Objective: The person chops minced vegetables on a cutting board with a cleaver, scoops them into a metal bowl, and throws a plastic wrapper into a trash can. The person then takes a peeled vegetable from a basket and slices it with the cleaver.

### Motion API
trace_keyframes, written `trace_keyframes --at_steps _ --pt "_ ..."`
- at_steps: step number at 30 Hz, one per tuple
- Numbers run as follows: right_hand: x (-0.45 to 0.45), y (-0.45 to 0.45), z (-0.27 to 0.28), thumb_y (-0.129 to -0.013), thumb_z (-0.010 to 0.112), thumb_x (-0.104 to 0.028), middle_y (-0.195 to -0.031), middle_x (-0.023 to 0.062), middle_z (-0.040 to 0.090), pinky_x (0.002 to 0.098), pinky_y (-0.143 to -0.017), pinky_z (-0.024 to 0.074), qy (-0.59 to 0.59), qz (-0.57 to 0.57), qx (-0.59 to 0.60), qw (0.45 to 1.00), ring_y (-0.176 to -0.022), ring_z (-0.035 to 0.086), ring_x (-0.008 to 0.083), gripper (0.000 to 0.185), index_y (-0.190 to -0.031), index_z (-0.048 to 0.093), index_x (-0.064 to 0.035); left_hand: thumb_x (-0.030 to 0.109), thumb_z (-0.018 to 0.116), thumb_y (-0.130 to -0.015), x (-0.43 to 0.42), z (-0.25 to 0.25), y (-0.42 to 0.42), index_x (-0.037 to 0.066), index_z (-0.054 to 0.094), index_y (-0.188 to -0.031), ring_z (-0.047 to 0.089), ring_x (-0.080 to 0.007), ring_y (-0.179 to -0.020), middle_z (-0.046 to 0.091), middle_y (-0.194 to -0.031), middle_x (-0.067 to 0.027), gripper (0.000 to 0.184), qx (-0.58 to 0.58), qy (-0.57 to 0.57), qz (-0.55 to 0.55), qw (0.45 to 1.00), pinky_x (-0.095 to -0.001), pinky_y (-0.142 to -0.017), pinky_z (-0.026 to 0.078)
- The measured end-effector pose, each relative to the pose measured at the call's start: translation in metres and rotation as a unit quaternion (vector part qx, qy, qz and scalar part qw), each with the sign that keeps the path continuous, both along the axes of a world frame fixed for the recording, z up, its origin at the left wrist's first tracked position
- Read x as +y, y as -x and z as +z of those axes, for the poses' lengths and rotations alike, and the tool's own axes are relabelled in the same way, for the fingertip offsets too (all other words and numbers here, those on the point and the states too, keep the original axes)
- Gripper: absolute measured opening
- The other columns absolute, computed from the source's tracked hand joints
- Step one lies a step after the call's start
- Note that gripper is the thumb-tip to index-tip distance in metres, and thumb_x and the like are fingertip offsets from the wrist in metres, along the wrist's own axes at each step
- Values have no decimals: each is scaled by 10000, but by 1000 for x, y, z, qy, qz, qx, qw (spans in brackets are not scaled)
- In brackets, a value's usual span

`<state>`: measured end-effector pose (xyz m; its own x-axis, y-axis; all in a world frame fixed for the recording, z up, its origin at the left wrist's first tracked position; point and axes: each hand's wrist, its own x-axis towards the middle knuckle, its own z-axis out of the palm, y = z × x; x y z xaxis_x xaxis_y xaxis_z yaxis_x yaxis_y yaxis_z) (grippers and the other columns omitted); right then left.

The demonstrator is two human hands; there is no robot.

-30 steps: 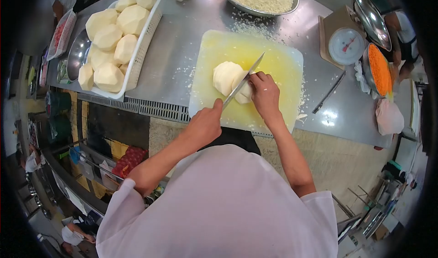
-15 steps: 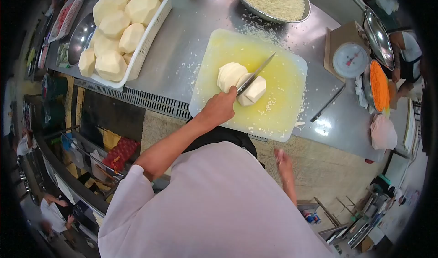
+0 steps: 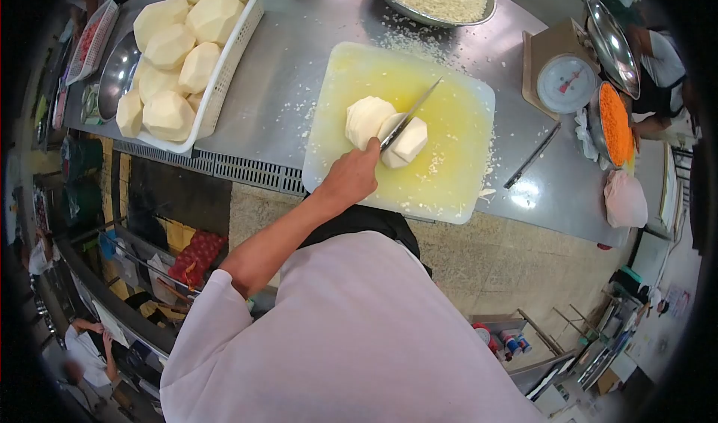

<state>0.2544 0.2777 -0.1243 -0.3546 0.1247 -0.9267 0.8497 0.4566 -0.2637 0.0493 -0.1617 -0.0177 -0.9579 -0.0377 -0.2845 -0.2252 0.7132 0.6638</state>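
Note:
My left hand is closed round the handle of a kitchen knife. The knife's blade slants up and to the right, between or over pieces of a peeled white root vegetable that looks like jicama. A stack of thin slices lies left of the blade, and a thicker chunk lies to its right. Beneath them is a yellow-stained white cutting board scattered with small white bits. My right hand is out of view.
A white basket of peeled jicamas stands at the left. Behind the board is a metal bowl of white shreds. On the right are a dial scale, a dark rod-like tool, a bowl of orange shreds and a pinkish bag.
My right hand, seen hanging beside my body earlier, has left the view. The whole scene has shifted slightly left and up. The knife stays among the slices in my left hand.

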Motion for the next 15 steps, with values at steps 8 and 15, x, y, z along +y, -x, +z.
trace_keyframes --at_steps 8,15 --pt "-12 57 14 -985 499 -654 -1291 194 669 405 -1081 422 20 49 66 996 -1228 596 296 789 -1425 560 -1 -56 529 -824 -2 -5 0 -65 422 -1047 628 -535 -750 604 -707 -324 247 24 4 -4 1000 -605 -681 490" --pt "-209 261 128 -927 708 -129 -990 135 700 356 -805 541 79 227 578 780 -936 688 247 160 -1044 717 -20 -30 521 -862 -5 -1 -5 -62 449 -1047 622 -539 -735 607 -708 -332 201 38 -11 9 999 -610 -677 482"
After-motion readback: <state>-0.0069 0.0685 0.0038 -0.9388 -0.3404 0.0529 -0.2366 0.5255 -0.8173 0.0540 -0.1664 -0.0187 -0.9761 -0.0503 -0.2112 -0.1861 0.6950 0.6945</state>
